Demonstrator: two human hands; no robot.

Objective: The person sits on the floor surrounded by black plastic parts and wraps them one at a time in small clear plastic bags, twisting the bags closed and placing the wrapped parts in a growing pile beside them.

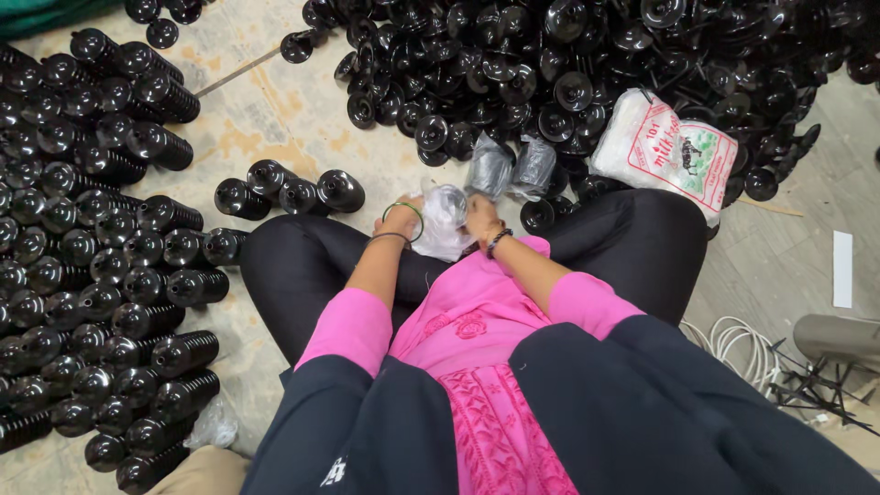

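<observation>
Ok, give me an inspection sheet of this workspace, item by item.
Surface: worn, stained floor; the person sits on it cross-legged.
Job's things: a clear plastic bag in the lap, gripped by both hands.
Clutter: a loose heap of black disc parts ahead; stacked black parts laid in rows at the left; four short stacks near the knee; two grey bags; a white printed sack.
Hands: left hand and right hand both closed on the bag.
Cables: coiled white cable at the right.
Surroundings: grey metal piece and a white strip at the right.
</observation>
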